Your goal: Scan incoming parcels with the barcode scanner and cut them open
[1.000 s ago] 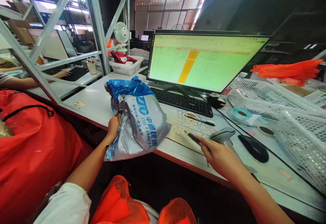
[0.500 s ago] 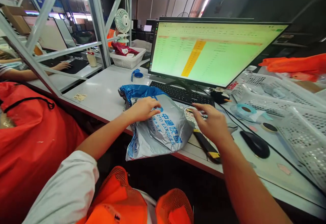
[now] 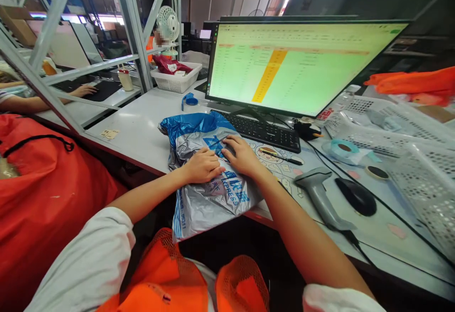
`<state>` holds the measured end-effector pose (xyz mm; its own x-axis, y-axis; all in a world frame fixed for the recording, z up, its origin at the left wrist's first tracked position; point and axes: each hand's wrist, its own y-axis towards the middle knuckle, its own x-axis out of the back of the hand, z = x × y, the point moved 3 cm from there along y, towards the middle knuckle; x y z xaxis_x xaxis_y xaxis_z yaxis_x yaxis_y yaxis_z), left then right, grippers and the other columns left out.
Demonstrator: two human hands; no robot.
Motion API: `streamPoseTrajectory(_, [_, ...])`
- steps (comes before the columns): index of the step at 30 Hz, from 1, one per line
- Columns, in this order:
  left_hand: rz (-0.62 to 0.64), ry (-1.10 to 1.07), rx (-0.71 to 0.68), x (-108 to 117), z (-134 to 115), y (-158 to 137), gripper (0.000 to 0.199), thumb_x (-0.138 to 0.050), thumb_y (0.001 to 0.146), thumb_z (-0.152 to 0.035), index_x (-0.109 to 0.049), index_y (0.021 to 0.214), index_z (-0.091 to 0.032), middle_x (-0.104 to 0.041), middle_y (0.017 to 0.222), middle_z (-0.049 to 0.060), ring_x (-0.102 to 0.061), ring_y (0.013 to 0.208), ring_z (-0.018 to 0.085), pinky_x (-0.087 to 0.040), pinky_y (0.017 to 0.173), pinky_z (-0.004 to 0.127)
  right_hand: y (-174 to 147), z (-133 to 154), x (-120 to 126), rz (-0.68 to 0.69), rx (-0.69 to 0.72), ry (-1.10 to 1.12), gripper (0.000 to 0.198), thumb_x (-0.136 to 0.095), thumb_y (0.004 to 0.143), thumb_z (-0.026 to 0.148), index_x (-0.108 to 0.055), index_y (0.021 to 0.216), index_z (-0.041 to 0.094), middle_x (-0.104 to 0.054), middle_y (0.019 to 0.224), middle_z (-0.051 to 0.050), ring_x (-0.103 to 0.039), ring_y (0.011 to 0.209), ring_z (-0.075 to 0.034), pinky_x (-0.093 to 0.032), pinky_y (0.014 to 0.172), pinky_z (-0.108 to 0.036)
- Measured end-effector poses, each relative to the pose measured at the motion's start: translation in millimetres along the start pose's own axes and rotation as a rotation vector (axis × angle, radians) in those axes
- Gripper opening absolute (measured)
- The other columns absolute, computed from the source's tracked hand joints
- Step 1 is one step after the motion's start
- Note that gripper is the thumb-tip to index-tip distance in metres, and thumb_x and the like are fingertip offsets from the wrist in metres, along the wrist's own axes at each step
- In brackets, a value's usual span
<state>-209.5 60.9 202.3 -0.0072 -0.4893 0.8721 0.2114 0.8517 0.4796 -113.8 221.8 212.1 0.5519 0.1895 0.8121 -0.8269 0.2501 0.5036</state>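
Note:
A silver-and-blue plastic mailing bag (image 3: pixel 199 217) with blue courier lettering lies over the front edge of the desk, its lower corner hanging off. My left hand (image 3: pixel 203 166) is closed on the bag's upper face, fingers curled into the film. Just to its right, my right hand (image 3: pixel 242 156) grips the same face with bent fingers, its thumb towards the left hand. The film is creased around both hands. What the bag contains is hidden. Beyond my right hand, a black pen (image 3: pixel 282 157) lies on the patterned desk mat.
A keyboard (image 3: pixel 266 129) and monitor (image 3: pixel 270 66) stand behind the bag. To the right are a grey barcode scanner (image 3: pixel 322 198), a black mouse (image 3: pixel 355 196), tape (image 3: pixel 343 147) and white baskets (image 3: pixel 419 179). A red sack (image 3: pixel 53 198) fills the left; a co-worker's hand (image 3: pixel 84 90) rests beyond the frame.
My right hand has moved left from above the mat onto the bag. My left hand has curled its fingers into the film. The scanner, hidden earlier behind my right arm, now shows.

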Motion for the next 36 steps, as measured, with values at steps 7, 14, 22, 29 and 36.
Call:
streamPoseTrajectory(7, [-0.274, -0.077, -0.076, 21.4, -20.4, -12.1, 0.051, -0.034, 0.111, -0.034, -0.064, 0.073, -0.018, -0.066, 0.071, 0.005, -0.058, 0.074, 0.018, -0.040, 0.089, 0.038, -4.1, 27.9, 4.1, 0.151, -0.047, -0.202, 0.070, -0.065, 0.090, 0.053, -0.052, 0.146, 0.013, -0.049, 0.154, -0.020, -0.051, 0.137, -0.036, -0.043, 0.114, -0.052])
streamPoseTrajectory(14, [-0.485, -0.146, -0.142, 34.5, -38.7, 26.3, 0.054, -0.034, 0.109, -0.035, -0.052, 0.060, -0.020, -0.058, 0.056, 0.001, -0.053, 0.057, 0.015, -0.037, 0.071, 0.036, 41.3, 85.4, 4.2, 0.175, -0.008, -0.470, 0.046, -0.029, 0.103, 0.014, -0.054, 0.142, 0.009, -0.060, 0.142, -0.022, -0.054, 0.133, -0.033, -0.040, 0.109, -0.045])
streamPoseTrajectory(22, [0.027, -0.088, 0.386, 66.7, -74.4, -5.3, 0.052, -0.040, 0.108, -0.049, -0.068, 0.075, -0.019, -0.071, 0.071, 0.011, -0.067, 0.069, 0.026, -0.039, 0.067, 0.038, 94.6, 71.6, 1.0, 0.153, -0.192, -0.452, 0.040, -0.038, 0.105, 0.031, -0.060, 0.135, 0.019, -0.071, 0.119, -0.020, -0.070, 0.105, -0.032, -0.049, 0.084, -0.038])
streamPoseTrajectory(29, [0.090, -0.106, 0.577, 81.1, -116.3, -91.4, 0.042, -0.039, 0.108, -0.043, -0.062, 0.080, -0.022, -0.068, 0.069, 0.008, -0.066, 0.064, 0.026, -0.036, 0.059, 0.038, 120.0, 28.9, -9.0, 0.112, -0.378, -0.452, 0.042, -0.030, 0.104, 0.021, -0.063, 0.129, 0.011, -0.069, 0.121, -0.025, -0.067, 0.112, -0.035, -0.048, 0.090, -0.043])
streamPoseTrajectory(36, [0.012, -0.240, 0.524, 89.9, -140.7, -181.4, 0.047, -0.034, 0.109, -0.038, -0.053, 0.070, -0.022, -0.061, 0.063, 0.001, -0.057, 0.057, 0.017, -0.036, 0.056, 0.035, 105.7, 12.6, -6.6, 0.124, -0.436, -0.437, 0.045, -0.030, 0.109, 0.030, -0.063, 0.131, 0.008, -0.068, 0.124, -0.027, -0.065, 0.115, -0.034, -0.048, 0.096, -0.048])
